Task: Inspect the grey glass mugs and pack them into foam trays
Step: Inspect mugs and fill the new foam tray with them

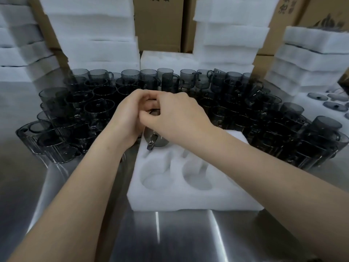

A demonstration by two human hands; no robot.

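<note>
A grey glass mug (155, 139) is held above the far left corner of a white foam tray (190, 199). My left hand (130, 114) wraps its left side. My right hand (177, 116) pinches its top from the right. The mug's handle points down towards me; most of its body is hidden by both hands. The tray has moulded round pockets, and the two near ones hold nothing. Several grey mugs (98, 108) stand crowded behind and beside the tray.
Stacks of white foam trays (98, 35) rise at the back left, back right (228, 35) and far right (309, 59), with cardboard boxes (158, 21) behind. Grey glass lids (335, 105) lie on foam at the right. The steel table (170, 239) reflects light near me.
</note>
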